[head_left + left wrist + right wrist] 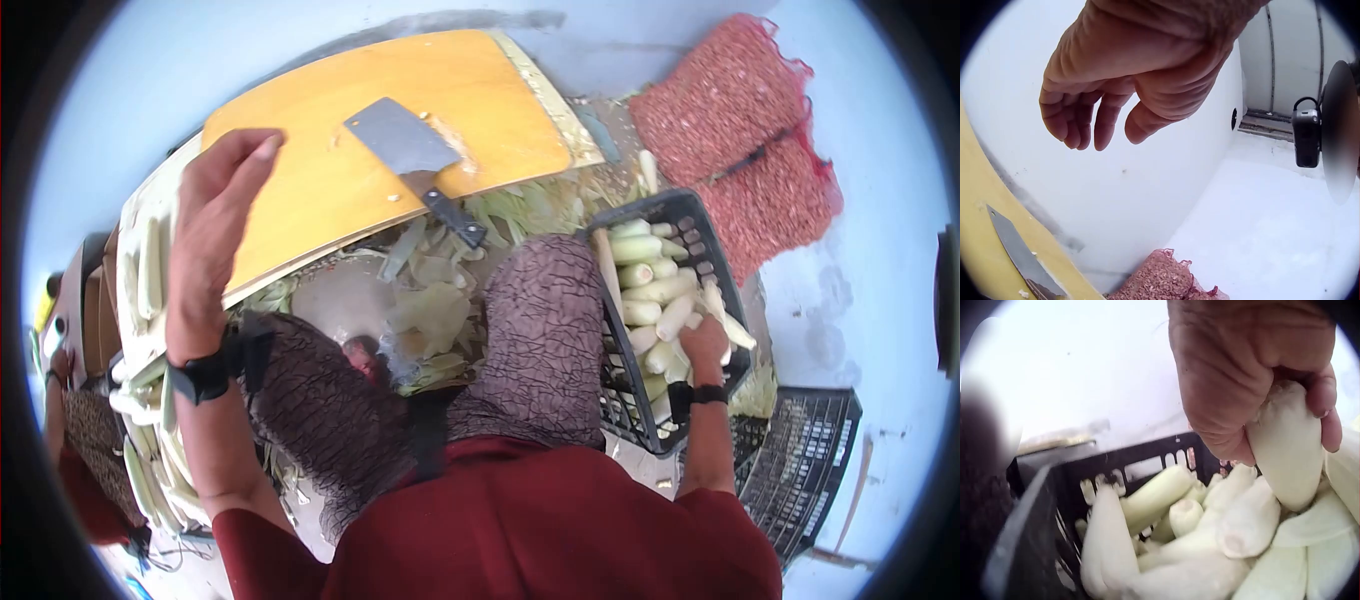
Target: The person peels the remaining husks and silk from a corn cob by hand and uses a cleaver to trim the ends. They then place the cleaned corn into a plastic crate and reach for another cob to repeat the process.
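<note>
My right hand [706, 345] is over the right side of a black crate [725, 240] of pale, husk-covered corn ears [660, 290]. In the right wrist view the hand [1254, 375] grips one ear [1288, 447] by its blunt end, the other end pointing down among the rest. My left hand [215, 210] is raised above the left part of the yellow board [300, 110], holding nothing; the left wrist view shows its fingers [1107, 119] loosely bent with a space beside the thumb. A cleaver [405, 135] lies on the board, its black handle over the near edge.
Red mesh sacks [720, 95] lean by the wall at the back right. Loose husks [430, 320] cover the floor between the knees. More ears [150, 265] lie at the left, near another person's arm [58, 400]. An empty black crate [800, 460] stands at the lower right.
</note>
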